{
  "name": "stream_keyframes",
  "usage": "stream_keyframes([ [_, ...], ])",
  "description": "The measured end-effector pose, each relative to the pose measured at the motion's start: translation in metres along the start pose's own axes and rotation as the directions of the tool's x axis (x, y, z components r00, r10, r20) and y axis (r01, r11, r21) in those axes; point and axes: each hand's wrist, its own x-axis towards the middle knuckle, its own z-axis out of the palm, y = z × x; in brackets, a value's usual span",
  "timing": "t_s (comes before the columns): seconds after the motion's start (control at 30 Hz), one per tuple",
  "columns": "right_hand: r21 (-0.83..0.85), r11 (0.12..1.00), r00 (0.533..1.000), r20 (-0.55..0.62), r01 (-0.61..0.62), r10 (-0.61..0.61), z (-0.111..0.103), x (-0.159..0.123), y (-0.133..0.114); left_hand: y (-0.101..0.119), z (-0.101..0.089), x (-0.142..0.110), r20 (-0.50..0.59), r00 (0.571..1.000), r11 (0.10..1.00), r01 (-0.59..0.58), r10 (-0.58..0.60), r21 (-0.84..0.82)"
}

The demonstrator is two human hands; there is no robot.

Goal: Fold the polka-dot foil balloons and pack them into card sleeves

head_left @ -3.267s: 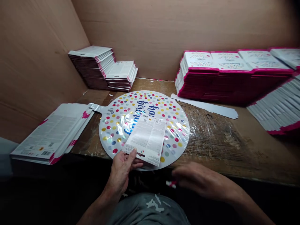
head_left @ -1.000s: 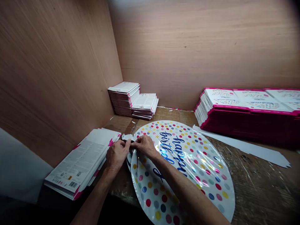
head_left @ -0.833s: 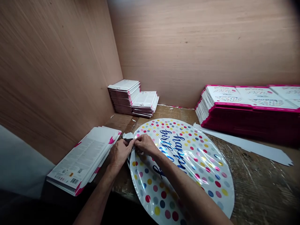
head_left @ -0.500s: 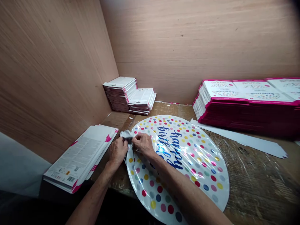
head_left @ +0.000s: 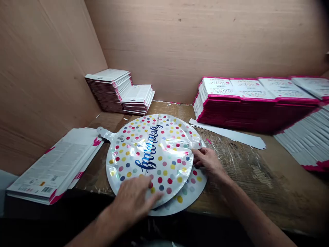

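A flat foil balloon (head_left: 133, 144) lies on the bench, white with coloured dots and dark blue script, its tail pointing left. A second dotted foil sheet (head_left: 186, 197) shows from beneath its lower right edge. My right hand (head_left: 208, 161) is closed on the upper balloon's right edge, its fingertips partly hidden. Beside those fingers, a clear strip with a small printed label (head_left: 189, 144) lies across the foil. Over the near part of the balloon is my left hand (head_left: 136, 195), blurred, thumb spread from its fingers and holding nothing.
Printed cardboard sleeves (head_left: 38, 168) lie at the left. White stacks (head_left: 113, 89) stand in the back left corner, and pink-edged stacks (head_left: 246, 103) along the back right. A white card strip (head_left: 231, 135) lies before these. More sleeves (head_left: 308, 140) lean at right.
Both hands have left the gathered foil at the balloon's left edge. My right hand has moved to the right edge. The foil is turned, and two overlapping layers now show. The view has shifted right.
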Motion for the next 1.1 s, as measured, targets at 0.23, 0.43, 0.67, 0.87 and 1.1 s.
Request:
stream_keyframes([
  [0.23,-0.635,0.578,0.691,-0.096,0.512,-0.717,0.0,0.006,-0.017,0.0,0.014,-0.024,-0.12,0.969,0.974,0.207,-0.218,-0.094],
  [0.43,-0.397,0.519,0.617,0.174,0.757,-0.767,0.025,-0.042,-0.016,-0.004,0.012,0.011,0.02,0.987,0.965,0.163,-0.162,-0.205],
  [0.67,-0.301,0.121,0.265,0.5,0.946,-0.824,0.102,-0.141,-0.037,0.033,-0.073,0.019,0.253,0.967,0.606,0.211,-0.017,-0.767],
  [0.87,-0.63,0.495,0.717,0.148,0.599,-0.681,0.082,-0.105,-0.007,0.06,-0.121,0.017,0.092,0.993,0.623,0.115,-0.069,-0.773],
  [1.1,-0.79,0.422,0.594,-0.092,0.445,-0.799,-0.023,-0.082,0.061,-0.027,-0.063,0.019,0.171,0.979,0.963,0.148,-0.11,-0.226],
])
